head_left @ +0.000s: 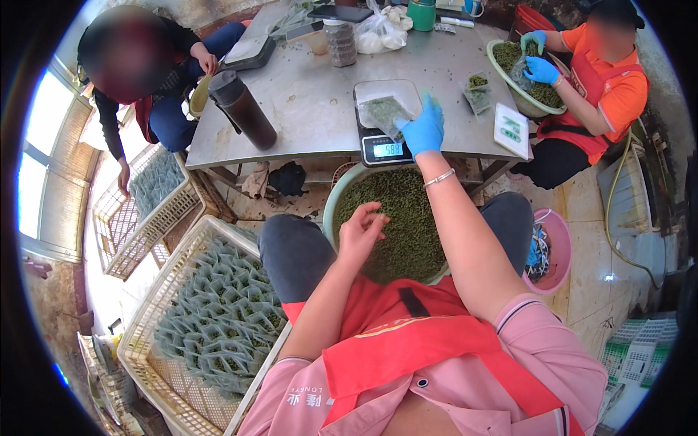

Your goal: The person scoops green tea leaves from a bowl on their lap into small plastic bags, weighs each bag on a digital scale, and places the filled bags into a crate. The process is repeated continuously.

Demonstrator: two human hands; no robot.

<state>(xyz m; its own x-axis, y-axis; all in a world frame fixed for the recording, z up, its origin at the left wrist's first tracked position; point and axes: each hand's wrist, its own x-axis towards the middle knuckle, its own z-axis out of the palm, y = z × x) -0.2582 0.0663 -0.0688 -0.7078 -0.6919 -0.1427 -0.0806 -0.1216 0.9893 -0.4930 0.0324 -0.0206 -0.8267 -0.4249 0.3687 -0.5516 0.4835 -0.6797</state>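
My right hand [424, 127], in a blue glove, is at a small clear bag [384, 111] of green contents, its thumb and fingers on the bag's right edge. That bag lies tilted on the pan of a digital scale [367, 91] with a lit display, at the table's near edge. My bare left hand [363, 231] hovers over a basin [331, 214] between my knees, fingers curled together; whatever they may hold cannot be made out. Small green peppercorn-like grains [396, 225] fill much of the basin.
A cream crate [138, 349] of filled bags stands at my left, with another crate [149, 236] beyond. The metal table [313, 94] bears a dark flask [243, 112] and small filled bags [478, 94]. Co-workers sit at both sides; the right one works over a basin [502, 65]. A pink tub [556, 254] stands right.
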